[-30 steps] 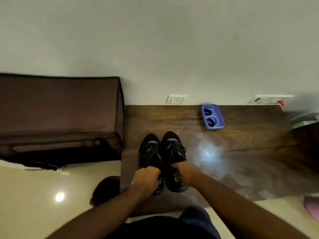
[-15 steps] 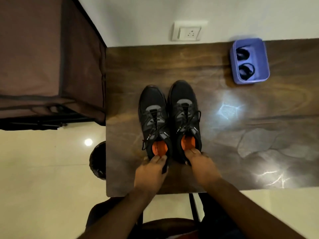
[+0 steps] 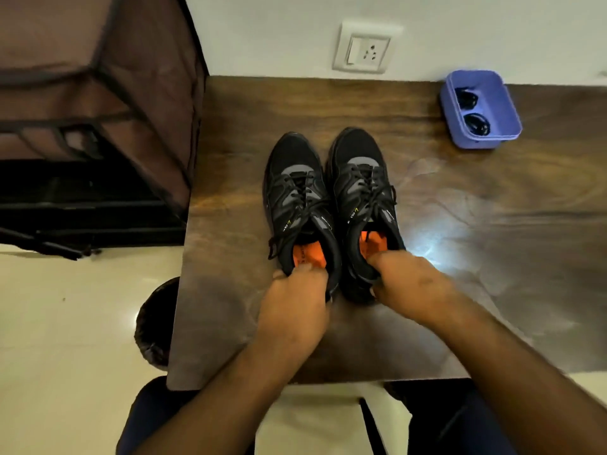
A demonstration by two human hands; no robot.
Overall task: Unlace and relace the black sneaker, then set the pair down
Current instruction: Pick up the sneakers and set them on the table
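Dark wooden tabletop [image 3: 460,231] carries our pair: the left sneaker [image 3: 294,205] and right sneaker [image 3: 364,192] stand touching, toes toward the wall, laces threaded and orange insoles showing. Since a second ago we have leaned in and our grips have slid back to the heels, left hand [image 3: 295,307] and right hand [image 3: 407,287] each curled round a collar. We judge the pair set down; beyond sit a purple tray [image 3: 505,133] and wall socket [image 3: 368,47].

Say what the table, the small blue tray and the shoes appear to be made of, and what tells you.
Table: wood or wood-look laminate; brown grain, glossy glare patches.
Blue tray: probably plastic; uniform colour, smooth moulded walls.
Shoes, left shoe and right shoe: seemingly black knit fabric with grey panels, matte; orange insoles inside.
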